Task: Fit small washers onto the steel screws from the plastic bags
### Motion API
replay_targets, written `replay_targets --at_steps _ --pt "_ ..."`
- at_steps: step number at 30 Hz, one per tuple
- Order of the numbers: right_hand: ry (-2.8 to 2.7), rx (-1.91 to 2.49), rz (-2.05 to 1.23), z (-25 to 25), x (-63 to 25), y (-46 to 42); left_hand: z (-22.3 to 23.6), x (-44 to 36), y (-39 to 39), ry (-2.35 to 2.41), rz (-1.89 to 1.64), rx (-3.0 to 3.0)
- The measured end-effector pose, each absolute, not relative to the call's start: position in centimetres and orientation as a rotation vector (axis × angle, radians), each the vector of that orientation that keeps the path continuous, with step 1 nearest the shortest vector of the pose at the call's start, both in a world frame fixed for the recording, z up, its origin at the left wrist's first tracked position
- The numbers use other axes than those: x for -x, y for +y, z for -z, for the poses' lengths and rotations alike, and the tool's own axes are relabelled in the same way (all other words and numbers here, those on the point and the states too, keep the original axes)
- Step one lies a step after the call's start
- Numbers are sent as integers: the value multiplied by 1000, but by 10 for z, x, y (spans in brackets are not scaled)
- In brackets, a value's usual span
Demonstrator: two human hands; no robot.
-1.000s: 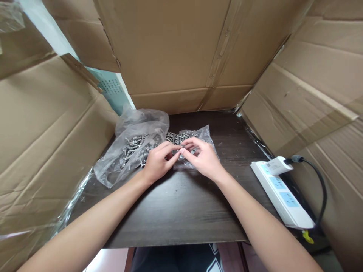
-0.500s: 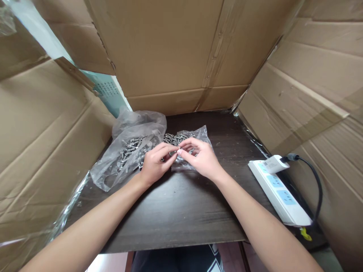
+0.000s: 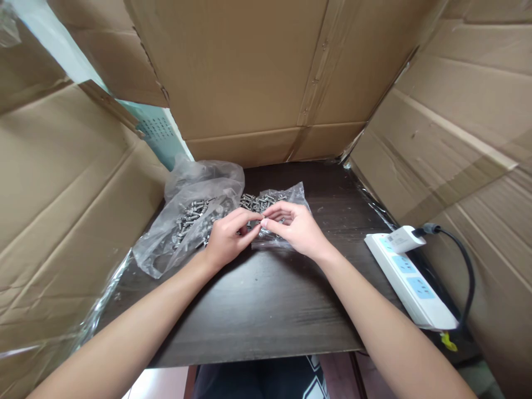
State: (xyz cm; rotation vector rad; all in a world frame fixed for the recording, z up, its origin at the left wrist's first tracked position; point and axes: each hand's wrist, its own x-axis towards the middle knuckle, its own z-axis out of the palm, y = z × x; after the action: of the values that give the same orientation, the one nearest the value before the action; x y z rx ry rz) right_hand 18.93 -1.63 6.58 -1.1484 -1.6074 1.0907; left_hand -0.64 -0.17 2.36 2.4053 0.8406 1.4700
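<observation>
My left hand (image 3: 230, 235) and my right hand (image 3: 296, 228) meet fingertip to fingertip over the table, both closed in a pinch. Whatever lies between the fingertips is tiny and mostly hidden, so I cannot make it out. Just behind the fingers, metal bolts (image 3: 249, 202) are heaped on a small clear plastic bag (image 3: 297, 194). Left of my left hand lies a larger translucent plastic bag (image 3: 155, 252), spread open, with many more bolts (image 3: 192, 216) in it.
A white power strip (image 3: 436, 310) with a plugged-in white adapter (image 3: 402, 239) and black cable (image 3: 472, 277) lies at the right of the dark table (image 3: 266, 321). Cardboard walls (image 3: 249, 66) enclose the back and both sides. Clear tape runs along the edges.
My hands keep the same pinch at nearly the same spot, with only a slight shift of the fingers. The camera view has shifted a little.
</observation>
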Motion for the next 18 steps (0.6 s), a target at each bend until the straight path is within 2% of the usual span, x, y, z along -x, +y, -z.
replay_targets --at_steps 18 --pt "-1519 1210 -1232 -65 -192 -14 -24 6 -3 896 -1408 -2382"
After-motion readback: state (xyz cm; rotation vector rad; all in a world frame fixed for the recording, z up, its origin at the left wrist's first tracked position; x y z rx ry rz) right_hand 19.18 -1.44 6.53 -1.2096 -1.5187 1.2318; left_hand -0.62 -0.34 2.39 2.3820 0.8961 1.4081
